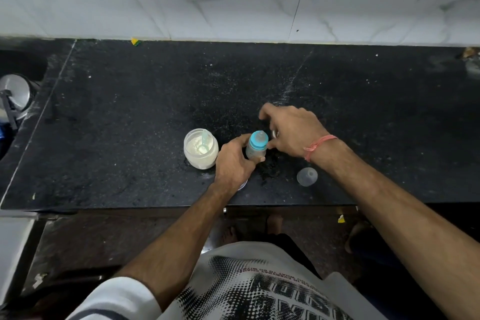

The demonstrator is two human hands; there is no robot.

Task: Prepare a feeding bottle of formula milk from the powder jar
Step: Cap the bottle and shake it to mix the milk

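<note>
On the black table (130, 117), your left hand (233, 163) wraps around the feeding bottle (255, 148), holding it upright beside the open powder jar (200, 148). Your right hand (291, 132) touches the blue top with loosely spread fingers. A clear cap (307, 176) lies nearby.

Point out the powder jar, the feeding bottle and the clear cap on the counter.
powder jar (201, 149), head view, on the powder inside.
feeding bottle (258, 140), head view, on its blue collar.
clear cap (307, 176), head view, on its dome.

The left hand (233, 163) hides most of a white disc (243, 185) and the bottle's (255, 149) lower side.
</note>
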